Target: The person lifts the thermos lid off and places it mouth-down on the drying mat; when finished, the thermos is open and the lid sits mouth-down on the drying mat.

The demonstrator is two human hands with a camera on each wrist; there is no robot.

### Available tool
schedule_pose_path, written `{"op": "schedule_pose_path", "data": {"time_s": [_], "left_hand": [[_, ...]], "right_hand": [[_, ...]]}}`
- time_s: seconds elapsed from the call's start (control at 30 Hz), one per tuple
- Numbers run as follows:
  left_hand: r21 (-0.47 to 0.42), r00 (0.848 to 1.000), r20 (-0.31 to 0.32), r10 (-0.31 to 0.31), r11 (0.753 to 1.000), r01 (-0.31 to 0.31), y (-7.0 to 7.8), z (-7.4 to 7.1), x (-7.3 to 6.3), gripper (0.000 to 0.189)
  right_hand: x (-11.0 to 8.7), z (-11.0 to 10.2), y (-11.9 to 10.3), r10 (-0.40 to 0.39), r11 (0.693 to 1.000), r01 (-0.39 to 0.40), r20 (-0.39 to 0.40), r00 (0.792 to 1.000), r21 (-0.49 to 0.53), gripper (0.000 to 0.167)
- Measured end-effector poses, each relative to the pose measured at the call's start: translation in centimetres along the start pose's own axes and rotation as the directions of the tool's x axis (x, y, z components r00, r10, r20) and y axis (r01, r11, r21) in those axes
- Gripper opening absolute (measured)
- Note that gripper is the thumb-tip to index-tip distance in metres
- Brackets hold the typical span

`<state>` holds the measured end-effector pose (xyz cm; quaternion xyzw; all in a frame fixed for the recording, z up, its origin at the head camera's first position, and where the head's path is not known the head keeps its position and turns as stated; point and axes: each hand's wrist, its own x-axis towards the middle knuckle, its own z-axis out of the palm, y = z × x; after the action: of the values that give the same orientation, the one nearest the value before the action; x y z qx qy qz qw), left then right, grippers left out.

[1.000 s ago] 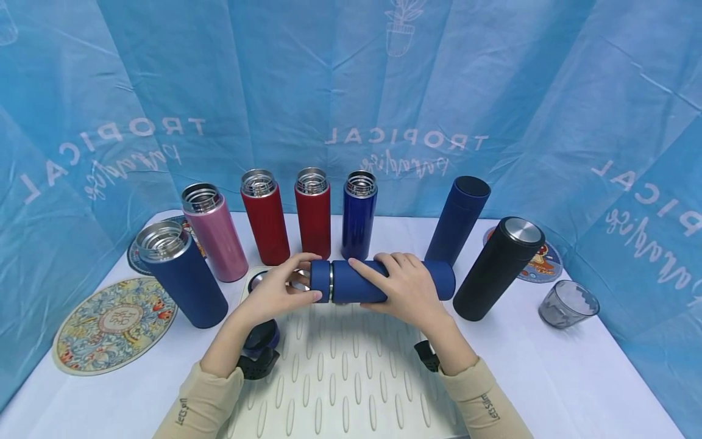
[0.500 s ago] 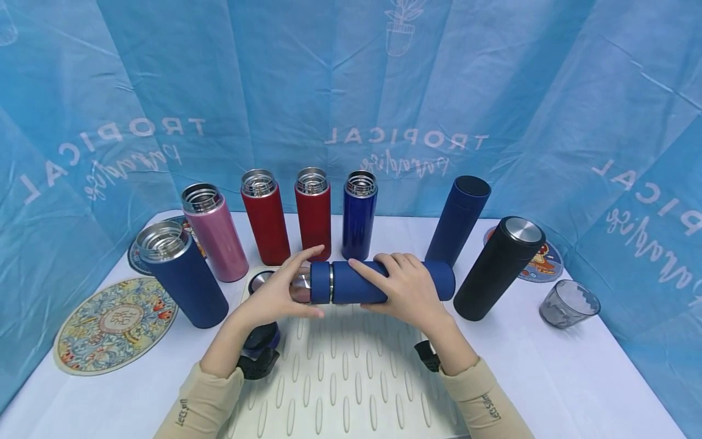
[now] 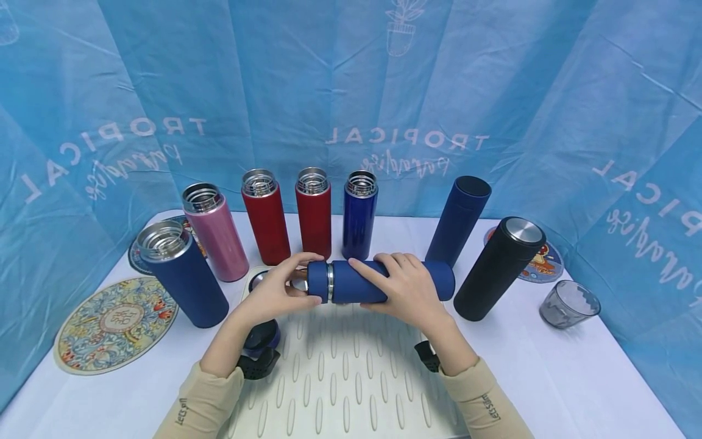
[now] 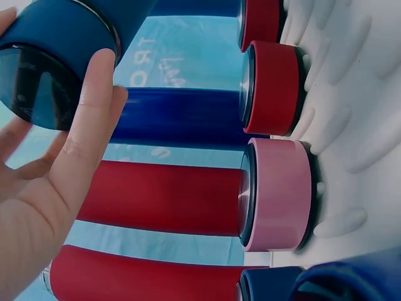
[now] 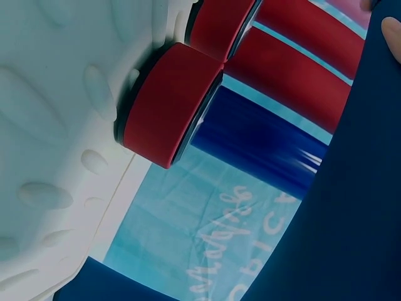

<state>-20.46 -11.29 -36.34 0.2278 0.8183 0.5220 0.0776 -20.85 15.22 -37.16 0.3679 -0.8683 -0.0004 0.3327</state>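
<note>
A navy thermos flask (image 3: 351, 291) lies sideways in the air over a cream ribbed tray (image 3: 340, 378). My right hand (image 3: 404, 289) wraps round its body from above. At its left end, my left hand (image 3: 272, 299) grips the navy lid (image 3: 316, 294) between thumb and fingers. A silver ring shows between lid and body. In the left wrist view the lid's dark, shiny end faces the palm. The right wrist view shows the flask body (image 5: 338, 226) as a dark shape at the right.
Open flasks stand behind: navy (image 3: 189, 280), pink (image 3: 216, 238), two red and a glossy blue (image 3: 359, 225). Right are a capped navy flask (image 3: 457, 219), a black flask (image 3: 496, 271) and a glass (image 3: 567, 305). Red lids (image 4: 276, 88) and a pink lid (image 4: 282, 194) sit on the tray.
Half a second ago my left fingers were spread off the lid; now they have closed on it again. The lid has shifted slightly left, and the silver ring looks wider. My right hand stays put.
</note>
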Motion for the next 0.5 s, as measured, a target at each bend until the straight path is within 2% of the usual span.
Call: {"op": "schedule_pose_path", "data": {"time_s": [0.17,0.5], "left_hand": [[0.03,0.999,-0.029,-0.039,0.999,0.039,-0.32,-0.14,0.07,0.056],[0.021,0.998,-0.048,-0.047,0.999,0.048,-0.31,-0.37,0.04,0.055]], "right_hand": [[0.04,-0.11,0.08,0.007,1.0,-0.007,0.0,1.0,-0.006,0.085],[-0.1,-0.38,0.59,0.06,0.998,-0.06,-0.018,0.998,0.003,0.085]]}}
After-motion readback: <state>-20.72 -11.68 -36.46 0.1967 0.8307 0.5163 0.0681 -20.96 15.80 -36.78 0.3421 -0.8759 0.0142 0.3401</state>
